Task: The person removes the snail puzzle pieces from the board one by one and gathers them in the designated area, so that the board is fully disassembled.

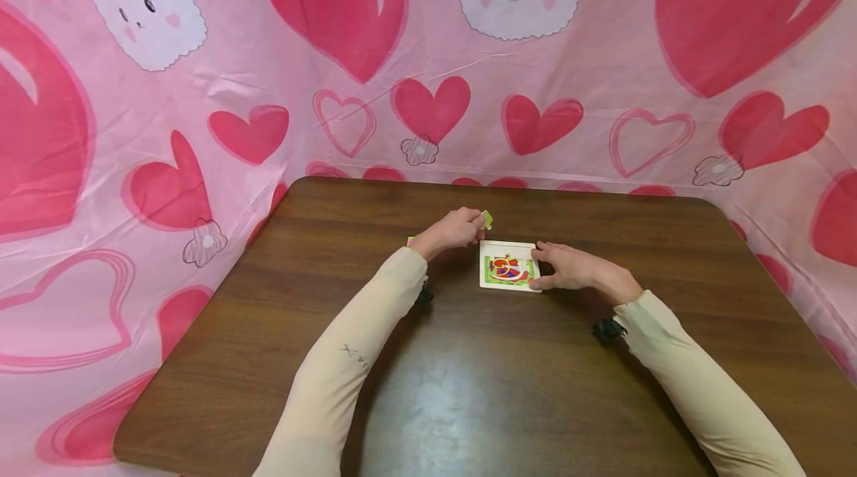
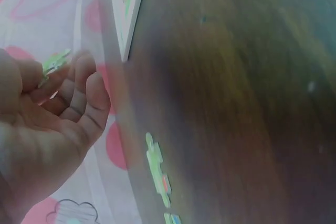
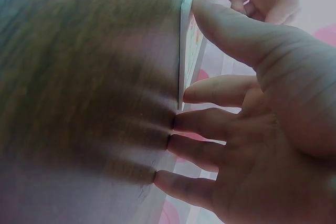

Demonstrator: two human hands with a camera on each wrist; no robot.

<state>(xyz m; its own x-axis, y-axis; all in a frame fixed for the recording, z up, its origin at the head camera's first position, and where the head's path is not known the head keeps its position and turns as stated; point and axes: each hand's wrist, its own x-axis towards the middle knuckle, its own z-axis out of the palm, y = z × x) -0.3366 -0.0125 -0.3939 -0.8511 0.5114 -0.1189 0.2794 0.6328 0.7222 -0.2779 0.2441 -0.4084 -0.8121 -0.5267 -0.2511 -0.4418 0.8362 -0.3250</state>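
My left hand (image 1: 460, 228) pinches a green puzzle piece (image 1: 487, 220) between thumb and fingertips, raised just beyond the far left corner of a puzzle board (image 1: 507, 245). In the left wrist view that piece (image 2: 54, 62) is seen nearly edge-on. The board has a pale rim; a red, blue and green picture fills its lower part, while a pale strip shows along its far side. At the board's right side, my right hand (image 1: 569, 267) rests with spread fingers. Its thumb (image 3: 226, 24) and index finger touch the board's edge, and the other fingertips rest on the table.
Loose green puzzle pieces (image 2: 156, 169) lie on the brown wooden table (image 1: 442, 373) under the left wrist; in the head view the forearm mostly hides them. A pink heart-patterned cloth (image 1: 469, 53) hangs behind the table and at both sides.
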